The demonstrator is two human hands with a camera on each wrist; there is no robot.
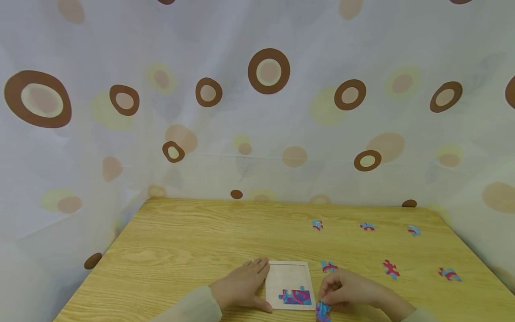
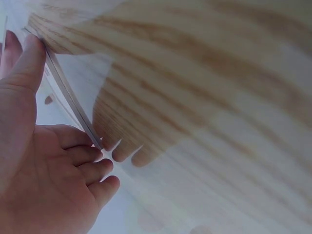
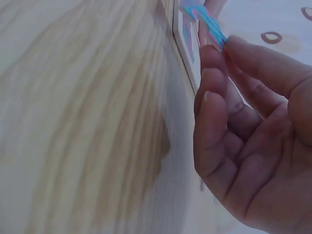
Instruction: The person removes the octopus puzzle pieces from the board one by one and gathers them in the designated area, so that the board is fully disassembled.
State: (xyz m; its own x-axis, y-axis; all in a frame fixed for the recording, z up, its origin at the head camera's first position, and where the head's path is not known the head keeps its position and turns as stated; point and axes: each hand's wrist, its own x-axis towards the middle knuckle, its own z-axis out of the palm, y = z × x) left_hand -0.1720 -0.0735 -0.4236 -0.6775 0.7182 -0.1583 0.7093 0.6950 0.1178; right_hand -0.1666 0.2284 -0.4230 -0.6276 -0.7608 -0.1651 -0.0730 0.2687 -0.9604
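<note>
My left hand (image 1: 244, 285) lies along the left edge of a pale wooden puzzle tray (image 1: 286, 276), its fingers and thumb touching that edge. In the left wrist view the tray's thin edge (image 2: 70, 92) runs between thumb and fingers. Joined blue, purple and red puzzle pieces (image 1: 297, 297) fill the near right corner of the tray. By that corner, my right hand (image 1: 351, 288) pinches a blue and pink puzzle piece (image 1: 323, 312) between thumb and fingertips. The right wrist view shows this piece (image 3: 209, 24) held above the table; the other fingers curl loosely.
Loose jigsaw pieces lie apart on the wooden table (image 1: 181, 250): one (image 1: 329, 266) just beyond the right hand, a red one (image 1: 390, 269), another (image 1: 449, 274) at far right. Three more, including the middle one (image 1: 368, 226), lie farther back. A patterned curtain (image 1: 225, 125) encloses the table.
</note>
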